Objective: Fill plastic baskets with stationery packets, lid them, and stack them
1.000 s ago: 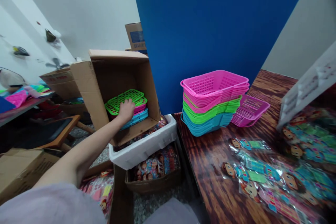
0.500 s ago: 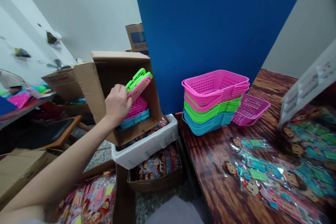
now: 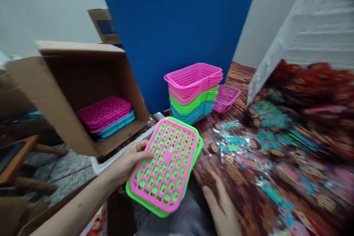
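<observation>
My left hand (image 3: 135,158) grips a small stack of flat perforated plastic lids by its left edge. A pink lid (image 3: 166,162) lies on top, with green lids (image 3: 197,147) showing beneath it. Low over the dark table's edge, my right hand (image 3: 222,206) is slightly blurred, fingers apart and holding nothing. Beyond the held stack stand nested plastic baskets (image 3: 193,84) in pink, green and blue. More lids, pink (image 3: 106,112) above blue (image 3: 117,125), lie inside the cardboard box (image 3: 88,66) on the left.
A purple-pink basket (image 3: 226,97) sits behind the nested ones. Bagged toys with cartoon figures (image 3: 235,140) are spread over the wooden table (image 3: 238,177). A white foam box (image 3: 265,66) holding more bags lies tipped at right. A blue panel (image 3: 177,22) rises behind, and a stool (image 3: 24,158) stands left.
My left hand has brought the green and pink lids out of the cardboard box, to the right and nearer me. The pink lid now faces up. My right hand has come into view.
</observation>
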